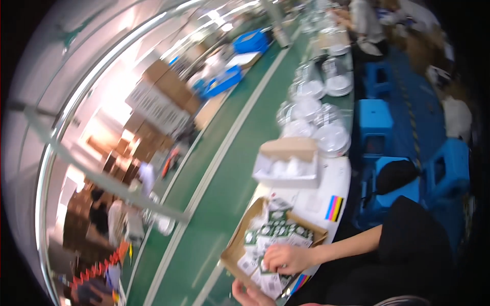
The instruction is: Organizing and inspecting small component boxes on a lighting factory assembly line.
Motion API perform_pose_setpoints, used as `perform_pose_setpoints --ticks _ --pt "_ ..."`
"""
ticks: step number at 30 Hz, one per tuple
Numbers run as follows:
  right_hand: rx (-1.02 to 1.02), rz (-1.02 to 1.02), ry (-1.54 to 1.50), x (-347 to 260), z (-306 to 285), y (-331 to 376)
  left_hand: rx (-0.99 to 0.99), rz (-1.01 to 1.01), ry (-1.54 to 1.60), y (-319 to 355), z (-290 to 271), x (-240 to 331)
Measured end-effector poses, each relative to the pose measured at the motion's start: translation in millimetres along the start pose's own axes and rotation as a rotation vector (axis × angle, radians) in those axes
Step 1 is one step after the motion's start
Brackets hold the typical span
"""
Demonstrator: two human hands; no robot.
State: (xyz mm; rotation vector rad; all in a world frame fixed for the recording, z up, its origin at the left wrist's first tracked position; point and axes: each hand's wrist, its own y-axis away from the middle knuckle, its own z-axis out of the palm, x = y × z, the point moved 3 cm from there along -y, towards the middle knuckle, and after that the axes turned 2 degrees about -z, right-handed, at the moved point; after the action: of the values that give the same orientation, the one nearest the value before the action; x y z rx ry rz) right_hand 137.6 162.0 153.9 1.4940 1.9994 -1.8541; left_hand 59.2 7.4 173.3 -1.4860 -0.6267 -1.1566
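Note:
The picture is motion-blurred. An open cardboard box (236, 244) at the near end of the table holds several small white and green printed packets (278, 230). My right hand (286, 257) reaches in from the right and its fingers are curled on the packets inside the box. My left hand (249, 295) shows only partly at the lower edge, against the box's near corner and a few white packets (270, 283) that stick out there. Its grip is hidden by blur.
A white carton (286, 178) with white items stands behind the box. Beyond it are several clear plastic domed lids (316, 117). A green conveyor belt (224, 168) runs along the left. Blue stools (375, 120) stand right, stacked cardboard boxes (158, 97) left, blue crates (250, 41) far back.

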Motion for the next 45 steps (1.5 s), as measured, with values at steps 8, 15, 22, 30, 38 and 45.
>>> perform_pose_setpoints --ticks 8,15,22,30,38,45 --pt "0.226 0.093 -0.076 -46 -34 7 -0.542 -0.529 0.182 12 -28 -70" --pt "-0.001 0.654 -0.289 -50 -33 20 -0.722 -0.117 -0.208 -18 8 9" --pt "0.107 0.641 -0.593 -60 -31 38 -0.707 0.013 -0.376 -6 32 -2" --pt "0.069 0.692 -0.461 -55 -40 36 -0.780 -0.210 -0.457 8 17 2" --pt "0.006 0.412 0.067 -51 -62 0 -0.170 -0.151 -0.010 2 12 23" --pt "-0.073 0.288 0.466 41 -77 -45 -0.258 -0.212 -0.017 23 -1 23"
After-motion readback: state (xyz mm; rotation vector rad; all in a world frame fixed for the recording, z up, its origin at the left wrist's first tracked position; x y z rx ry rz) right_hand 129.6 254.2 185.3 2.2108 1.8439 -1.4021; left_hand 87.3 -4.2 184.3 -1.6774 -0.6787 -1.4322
